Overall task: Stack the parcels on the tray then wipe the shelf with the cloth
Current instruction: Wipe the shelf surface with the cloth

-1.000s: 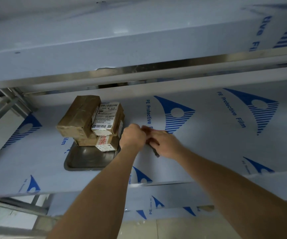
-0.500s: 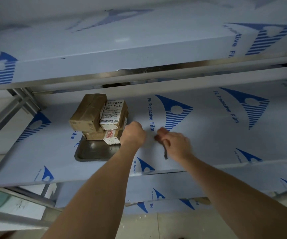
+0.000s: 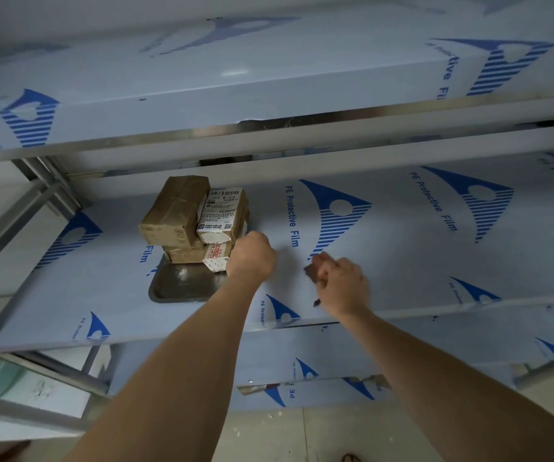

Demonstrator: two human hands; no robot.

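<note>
Two bare hands reach over the middle shelf (image 3: 435, 261) of a metal rack, its surface covered in pale blue film printed with dark blue triangles and the words "PE Protective Film". The right hand (image 3: 343, 286) is curled round a dark brown cloth (image 3: 312, 271) – a crumpled bit of it sticks out past the fingers toward the left, and a small dark end shows below the hand near the wrist. The cloth sits against the film just below one of the big striped triangles. The left hand (image 3: 251, 256) is closed into a fist, seen from the back, and nothing shows in it; whether it touches the shelf I cannot tell. It hangs just beside the right edge of the tray (image 3: 175, 288).

The tray is a shallow metal one with rounded corners, lying on the left part of the shelf. Its near half is bare. On its far half stand the parcels (image 3: 195, 221) – brown cardboard boxes wrapped in tape, stacked in two layers, with two side by side on top. The top right one carries a white shipping label with a barcode, and another labelled face shows on the lower layer.

Another film-covered shelf (image 3: 269, 81) runs above, and a lower shelf (image 3: 335, 361) below.
</note>
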